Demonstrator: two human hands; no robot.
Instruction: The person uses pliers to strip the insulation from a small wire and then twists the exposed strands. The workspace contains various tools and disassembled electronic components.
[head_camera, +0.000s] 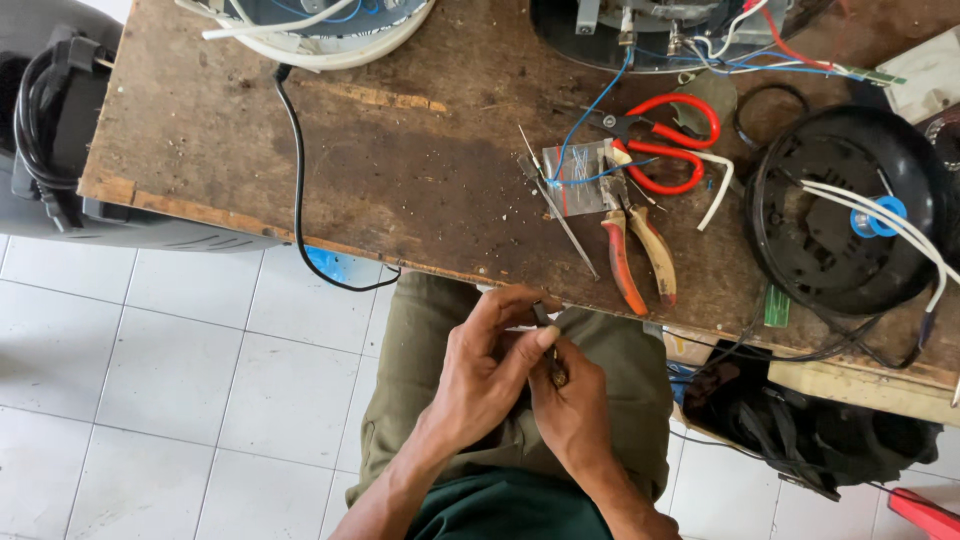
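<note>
Both my hands meet over my lap, just below the front edge of the wooden workbench (400, 190). My left hand (480, 370) curls around a small dark part (541, 315), with thumb and fingers pinching it. My right hand (575, 405) presses against the left and grips a small brownish piece (558, 376) between its fingers. What these two small pieces are is too small to tell.
On the bench lie red-handled scissors (665, 145), orange-handled pliers (635, 250), a thin metal probe (560, 215), a small clear bag with blue wire (578, 178), a round black appliance base (845, 210) with white wires, and a black cable (297, 170). A dark bag (800, 420) sits underneath on the right.
</note>
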